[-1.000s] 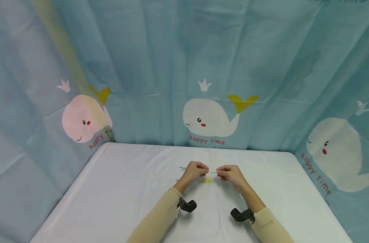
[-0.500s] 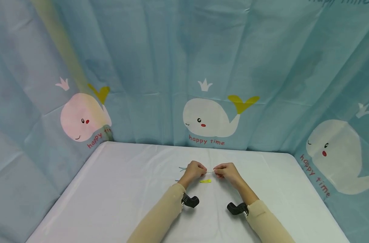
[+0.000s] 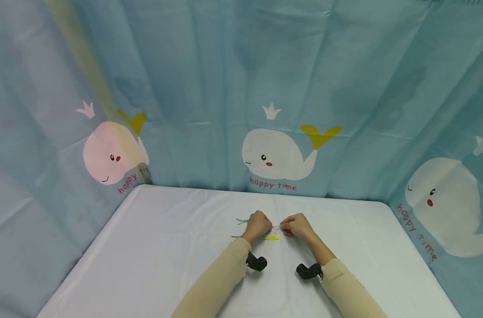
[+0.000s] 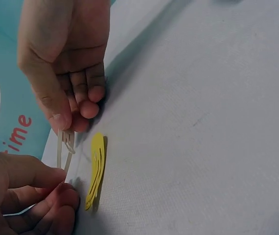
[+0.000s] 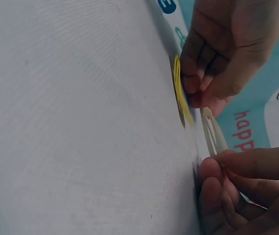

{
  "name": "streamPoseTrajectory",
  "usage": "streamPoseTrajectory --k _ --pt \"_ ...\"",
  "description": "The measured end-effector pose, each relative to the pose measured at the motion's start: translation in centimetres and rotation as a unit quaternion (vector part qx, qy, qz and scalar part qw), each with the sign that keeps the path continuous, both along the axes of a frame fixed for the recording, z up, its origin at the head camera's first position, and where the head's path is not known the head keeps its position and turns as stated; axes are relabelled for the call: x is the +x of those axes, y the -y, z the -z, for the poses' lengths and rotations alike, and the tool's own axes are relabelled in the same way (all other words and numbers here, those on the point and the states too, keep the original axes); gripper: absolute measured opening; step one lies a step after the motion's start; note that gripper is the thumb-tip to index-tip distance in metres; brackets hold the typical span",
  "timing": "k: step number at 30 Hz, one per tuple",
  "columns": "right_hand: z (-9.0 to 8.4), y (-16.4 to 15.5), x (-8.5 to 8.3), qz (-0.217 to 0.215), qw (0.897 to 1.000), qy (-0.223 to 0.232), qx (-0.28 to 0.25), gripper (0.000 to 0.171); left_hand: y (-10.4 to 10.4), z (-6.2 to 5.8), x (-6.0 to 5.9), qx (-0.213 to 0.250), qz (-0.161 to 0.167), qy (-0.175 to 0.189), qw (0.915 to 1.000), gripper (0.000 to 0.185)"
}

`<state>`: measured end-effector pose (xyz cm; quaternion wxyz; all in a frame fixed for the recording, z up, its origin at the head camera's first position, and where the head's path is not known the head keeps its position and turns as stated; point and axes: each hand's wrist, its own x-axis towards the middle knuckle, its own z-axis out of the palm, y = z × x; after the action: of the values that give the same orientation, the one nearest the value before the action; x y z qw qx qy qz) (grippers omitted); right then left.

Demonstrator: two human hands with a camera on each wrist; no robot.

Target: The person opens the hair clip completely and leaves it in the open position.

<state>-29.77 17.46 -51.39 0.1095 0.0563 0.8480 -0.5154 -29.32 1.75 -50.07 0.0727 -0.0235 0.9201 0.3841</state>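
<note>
Pinches a pale hair clip point(image 4: 59, 152) at both ends, with the fingertips of the left hand point(image 3: 258, 224) at one end and those of the right hand point(image 3: 299, 226) at the other, narrow in each grip and leaving only the middle stretch bare. Runs on its long axis from hand to hand, left to right across the person's front, roughly parallel to the far edge of the white cloth point(image 3: 178, 265). Tapers towards the left hand and points its broader end towards the right, with slim pale strands parted by a gap. Sits over the cloth, well short of the far edge; cannot tell exactly how high. Close by on the near side, a yellow hair clip point(image 4: 96, 166), lying on the cloth beside the left hand, with its long axis also roughly left to right. Past the left hand on its outer side, thin bluish clips point(image 3: 241, 220), partly hidden by the hand, with loose ends pointing left; too small to make out further. Under both wrists, black wrist devices point(image 3: 257, 263), just beyond the cuffs of beige sleeves point(image 3: 215, 282). Behind the cloth, a blue curtain point(image 3: 209, 66), printed with whales point(image 3: 273, 154) and red lettering
</note>
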Motion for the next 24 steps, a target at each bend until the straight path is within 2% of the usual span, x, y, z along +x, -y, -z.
streamPoseTrajectory --k 5,10,19,24 --pt "-0.2 0.1 -0.1 0.006 1.0 -0.003 0.016 0.013 -0.2 -0.2 0.1 -0.016 -0.003 -0.012 0.9998 0.012" --pt "-0.5 0.1 -0.1 0.004 1.0 -0.012 0.014 0.014 0.2 -0.3 0.3 -0.009 -0.01 -0.019 0.9997 0.009" --pt "-1.3 -0.8 0.8 -0.01 0.999 -0.042 0.024 0.017 1.7 -0.3 1.5 0.026 0.022 -0.035 0.9988 0.008" --pt "-1.1 -1.0 1.7 -0.033 0.998 -0.038 0.04 0.016 2.2 -0.1 2.5 0.019 0.039 -0.034 0.9985 0.008"
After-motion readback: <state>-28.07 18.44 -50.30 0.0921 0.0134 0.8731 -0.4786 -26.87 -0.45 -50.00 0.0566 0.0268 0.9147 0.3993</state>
